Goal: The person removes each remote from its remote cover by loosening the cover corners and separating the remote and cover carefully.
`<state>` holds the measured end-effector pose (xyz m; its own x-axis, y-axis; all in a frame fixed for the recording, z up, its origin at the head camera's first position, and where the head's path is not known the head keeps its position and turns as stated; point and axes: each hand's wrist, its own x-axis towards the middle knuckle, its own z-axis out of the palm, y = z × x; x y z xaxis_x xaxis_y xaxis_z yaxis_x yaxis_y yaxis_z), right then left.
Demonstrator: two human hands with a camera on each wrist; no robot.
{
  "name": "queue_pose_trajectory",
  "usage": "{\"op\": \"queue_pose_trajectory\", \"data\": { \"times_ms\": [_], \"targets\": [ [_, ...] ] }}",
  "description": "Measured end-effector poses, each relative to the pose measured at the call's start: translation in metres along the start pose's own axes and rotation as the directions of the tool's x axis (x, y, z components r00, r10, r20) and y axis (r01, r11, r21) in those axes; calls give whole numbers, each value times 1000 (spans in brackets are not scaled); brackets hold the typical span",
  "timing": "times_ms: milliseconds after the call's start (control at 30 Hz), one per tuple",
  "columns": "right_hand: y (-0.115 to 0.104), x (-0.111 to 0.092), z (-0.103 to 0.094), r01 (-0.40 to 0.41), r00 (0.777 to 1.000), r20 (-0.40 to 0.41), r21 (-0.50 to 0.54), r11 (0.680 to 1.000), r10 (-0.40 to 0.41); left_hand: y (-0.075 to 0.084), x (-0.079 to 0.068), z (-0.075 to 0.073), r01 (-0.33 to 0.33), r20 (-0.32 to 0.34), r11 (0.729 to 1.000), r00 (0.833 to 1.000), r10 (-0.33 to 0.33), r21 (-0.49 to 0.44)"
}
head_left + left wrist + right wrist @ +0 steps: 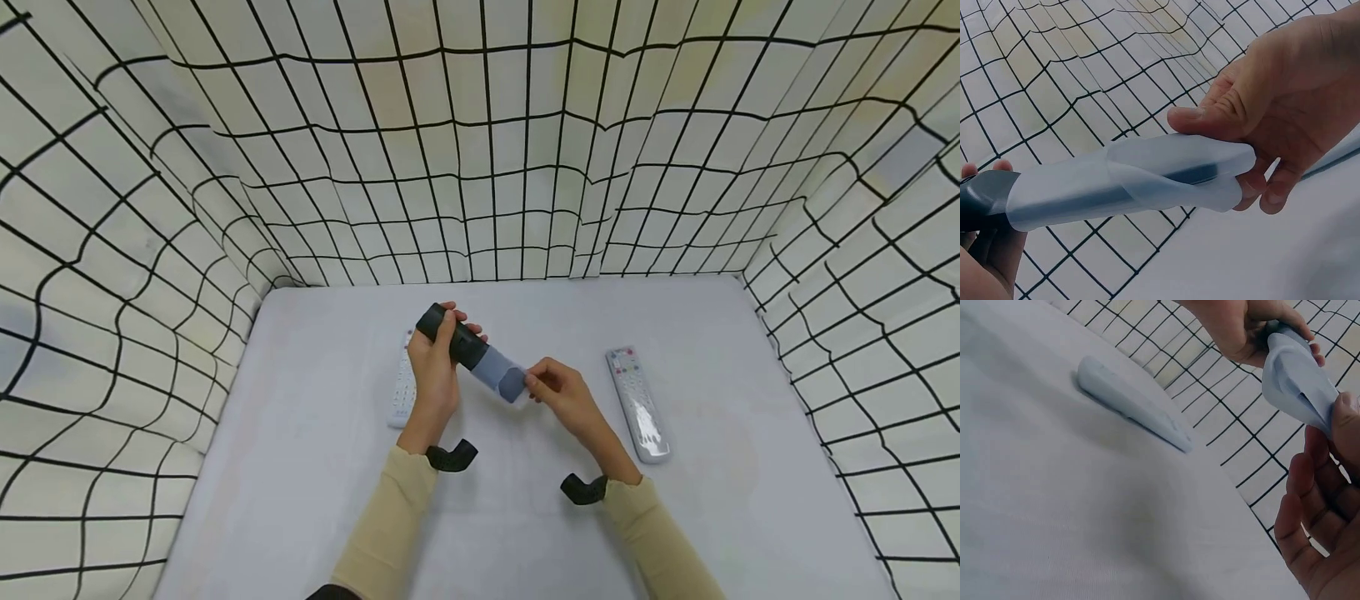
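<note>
My left hand grips a black, elongated object whose exact kind I cannot tell. A translucent plastic sleeve covers its lower right part, and the dark body shows through. At the sleeve's far end, my right hand pinches the loose plastic between thumb and fingers. The left wrist view shows the sleeve overlapping in a fold, its end wrinkled under the right thumb. In the right wrist view, the sleeve's end gapes slightly beside the thumb. Both hands hold everything above the table.
A white remote control in a shiny clear cover lies right of the right hand. Another white remote control lies partly hidden behind the left hand. Black-gridded white cloth walls in the white table at the back and sides.
</note>
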<state>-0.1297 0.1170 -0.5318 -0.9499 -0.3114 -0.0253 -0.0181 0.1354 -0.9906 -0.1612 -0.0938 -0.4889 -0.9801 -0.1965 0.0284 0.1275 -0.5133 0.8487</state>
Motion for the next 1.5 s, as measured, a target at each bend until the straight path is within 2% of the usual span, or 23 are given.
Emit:
{"op": "queue_pose_trajectory", "data": {
  "times_ms": [133, 333, 433, 667, 900, 1100, 1200, 1333, 1400, 1500],
  "targets": [
    [-4, 2, 9, -14, 998, -62, -10, 1000, 13, 2, 8, 0, 1, -3, 1000, 1000, -1, 26],
    [-9, 0, 23, -121, 978, -160, 73, 990, 131, 4, 16, 0, -33, 21, 998, 999, 31, 55],
    [-9, -2, 27, -146, 968, -191, 97, 985, 162, 5, 19, -1, -34, 37, 998, 999, 32, 51],
    [-6, -8, 32, -101, 964, -238, 94, 990, 121, 5, 23, -3, -6, 48, 999, 999, 4, 41],
    [-39, -22, 37, -78, 959, -260, 153, 985, 116, 6, 25, -2, 3, 61, 999, 998, -5, 34],
    [-26, -24, 41, -65, 953, -283, 146, 987, 105, 7, 26, -3, 24, 59, 1000, 998, -24, 11],
    [-13, -23, 44, -38, 950, -304, 127, 991, 75, 8, 26, -3, 34, 50, 999, 998, -34, 2],
    [-7, -25, 47, 7, 943, -333, 104, 995, 28, 8, 26, -4, 43, 43, 999, 998, -43, -6],
    [-7, -25, 49, 23, 940, -342, 125, 992, 21, 8, 26, -4, 44, 45, 999, 998, -44, -2],
    [-4, -22, 51, 33, 947, -318, 211, 977, 37, 8, 28, -4, 27, 42, 1000, 999, -27, 15]
  ]
}}
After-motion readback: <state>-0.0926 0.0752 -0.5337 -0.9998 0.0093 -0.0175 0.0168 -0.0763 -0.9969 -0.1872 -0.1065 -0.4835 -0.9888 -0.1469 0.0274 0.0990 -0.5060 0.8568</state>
